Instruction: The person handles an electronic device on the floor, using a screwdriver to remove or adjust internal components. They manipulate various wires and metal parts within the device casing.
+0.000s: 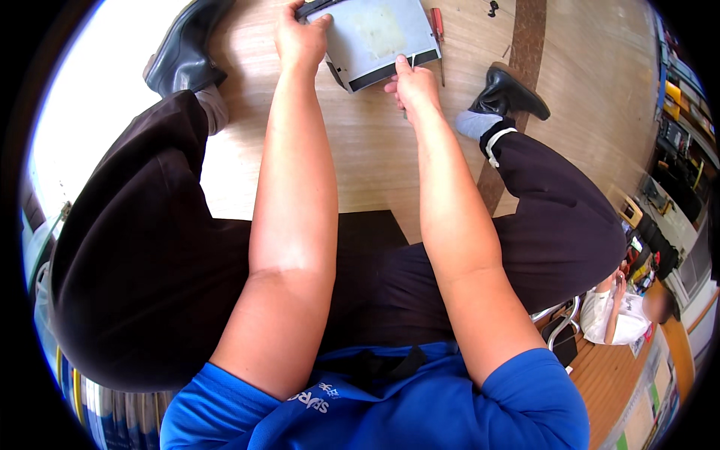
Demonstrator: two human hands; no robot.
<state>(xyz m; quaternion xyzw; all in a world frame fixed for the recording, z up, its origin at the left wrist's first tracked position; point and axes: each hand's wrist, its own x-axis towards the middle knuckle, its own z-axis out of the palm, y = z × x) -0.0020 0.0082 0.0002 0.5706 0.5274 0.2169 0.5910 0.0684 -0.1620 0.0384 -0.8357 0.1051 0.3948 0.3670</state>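
A flat grey metal case (pixel 379 34) with a black front edge lies on the floor between my feet, tilted in view. It looks like a disc drive or player. My left hand (pixel 301 39) grips its far left corner beside a black part, the thumb on top. At the near right edge, my right hand (pixel 415 86) is closed, its thumb up against the black strip. A slim pale thing shows beside that thumb, too small to name. The undersides of both hands are hidden. A screwdriver (pixel 438 26) with a red handle lies just right of the case.
Small black pieces (pixel 493 9) lie on the floor beyond the screwdriver. My booted feet stand either side of the case. A brown strip (pixel 529 34) crosses the pale floor. At the right, a person in white (pixel 616 315) sits near cluttered shelves and a wooden surface.
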